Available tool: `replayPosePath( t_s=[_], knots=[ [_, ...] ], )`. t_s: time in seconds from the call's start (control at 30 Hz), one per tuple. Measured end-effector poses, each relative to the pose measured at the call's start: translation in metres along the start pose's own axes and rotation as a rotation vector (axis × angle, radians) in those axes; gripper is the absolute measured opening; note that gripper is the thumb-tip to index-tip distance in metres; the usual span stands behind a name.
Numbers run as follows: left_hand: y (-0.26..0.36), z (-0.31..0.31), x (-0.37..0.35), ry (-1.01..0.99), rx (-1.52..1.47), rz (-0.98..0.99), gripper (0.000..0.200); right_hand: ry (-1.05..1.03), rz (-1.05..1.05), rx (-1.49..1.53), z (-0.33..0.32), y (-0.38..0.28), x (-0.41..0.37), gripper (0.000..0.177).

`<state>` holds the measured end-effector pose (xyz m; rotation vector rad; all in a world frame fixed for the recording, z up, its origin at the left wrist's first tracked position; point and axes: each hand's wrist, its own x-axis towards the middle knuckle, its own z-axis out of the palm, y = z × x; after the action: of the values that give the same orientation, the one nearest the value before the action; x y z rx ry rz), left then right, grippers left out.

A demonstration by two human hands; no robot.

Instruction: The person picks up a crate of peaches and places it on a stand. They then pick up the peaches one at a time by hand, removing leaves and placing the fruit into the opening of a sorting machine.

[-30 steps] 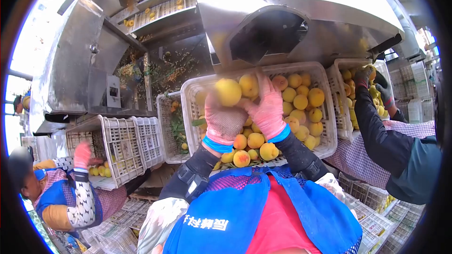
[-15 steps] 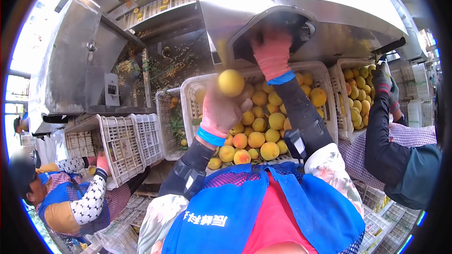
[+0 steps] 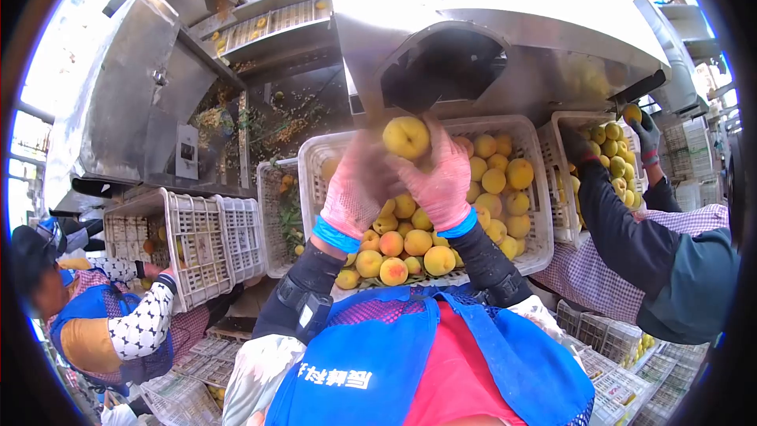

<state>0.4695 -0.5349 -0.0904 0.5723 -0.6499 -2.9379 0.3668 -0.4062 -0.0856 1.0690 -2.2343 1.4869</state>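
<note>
Peach (image 3: pixel 406 137), seemingly between both hands (image 3: pixel 359 185) (image 3: pixel 443 180)

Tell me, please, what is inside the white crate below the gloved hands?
Yellow peaches, some blushed orange, fill the white crate. The left hand and right hand cover part of the pile, and the crate's floor is hidden beneath fruit.
</note>
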Motion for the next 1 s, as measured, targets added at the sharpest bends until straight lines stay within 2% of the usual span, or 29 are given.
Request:
replayPosePath(
  t_s=[0.03, 0.13, 0.17, 0.23, 0.27, 0.33, 0.37, 0.4, 0.47, 0.5, 0.57, 0.6, 0.63, 0.7, 0.73, 0.77, 0.8, 0.9, 1.0],
  knots=[
    [-0.008, -0.006, 0.003, 0.067, 0.083, 0.082, 0.055, 0.033, -0.003, -0.034, 0.000, 0.000, 0.002, 0.078],
    [-0.031, -0.055, 0.014, 0.259, 0.769, 0.303, 0.048, 0.073, 0.048, -0.136, 0.002, 0.014, 0.006, 0.074],
    [-0.036, -0.076, 0.021, 0.271, 1.175, 0.309, 0.049, 0.075, 0.078, -0.166, 0.007, 0.020, 0.010, 0.074],
    [-0.053, -0.115, 0.019, 0.273, 1.981, 0.257, 0.053, 0.111, 0.057, -0.443, 0.023, 0.035, 0.026, 0.073],
    [-0.059, -0.115, 0.016, 0.234, 2.132, 0.210, 0.056, 0.120, 0.046, -0.582, 0.034, 0.046, 0.037, 0.073],
    [-0.062, -0.096, 0.030, 0.117, 2.435, 0.125, 0.064, 0.139, -0.052, -0.650, 0.056, 0.070, 0.076, 0.069],
    [-0.059, -0.088, 0.038, 0.018, 2.482, -0.069, 0.067, 0.142, -0.078, -0.656, 0.062, 0.076, 0.093, 0.067],
    [-0.051, -0.081, 0.042, -0.058, 2.524, -0.153, 0.069, 0.129, -0.056, -0.606, 0.055, 0.062, 0.107, 0.063],
    [-0.039, -0.073, 0.045, -0.211, 2.590, -0.314, 0.072, 0.207, -0.165, -0.399, 0.034, 0.050, 0.104, 0.054],
    [-0.033, -0.075, 0.044, -0.199, 2.581, -0.283, 0.071, 0.258, -0.221, -0.291, 0.025, 0.047, 0.098, 0.050],
    [-0.020, -0.068, 0.031, -0.031, 2.429, -0.198, 0.071, 0.020, -0.213, -0.211, 0.017, 0.052, 0.040, 0.038],
    [-0.015, -0.065, 0.025, 0.049, 2.349, -0.156, 0.070, -0.178, -0.161, -0.227, 0.022, 0.065, 0.005, 0.032],
    [-0.015, -0.073, 0.024, 0.182, 2.214, -0.086, 0.067, -0.524, 0.040, -0.263, 0.028, 0.074, -0.030, 0.045],
    [-0.020, -0.095, 0.024, 0.385, 1.685, 0.127, 0.064, -1.068, 0.111, -0.591, 0.057, 0.091, -0.073, 0.063],
    [-0.021, -0.100, 0.022, 0.465, 1.419, 0.225, 0.063, -1.249, 0.082, -0.623, 0.067, 0.098, -0.084, 0.075],
    [-0.021, -0.098, 0.017, 0.457, 1.101, 0.194, 0.060, -1.265, 0.048, -0.631, 0.075, 0.110, -0.092, 0.072],
    [-0.018, -0.087, 0.009, 0.444, 0.948, 0.169, 0.055, -1.281, 0.011, -0.641, 0.077, 0.115, -0.093, 0.070],
    [-0.013, -0.068, -0.016, 0.344, 0.559, 0.071, 0.035, -1.254, 0.144, -0.473, 0.065, 0.115, -0.085, 0.075],
    [-0.032, -0.084, -0.025, 0.164, -0.105, -0.102, 0.040, -0.660, 0.094, -0.150, 0.034, 0.086, -0.081, 0.082]
  ],
)
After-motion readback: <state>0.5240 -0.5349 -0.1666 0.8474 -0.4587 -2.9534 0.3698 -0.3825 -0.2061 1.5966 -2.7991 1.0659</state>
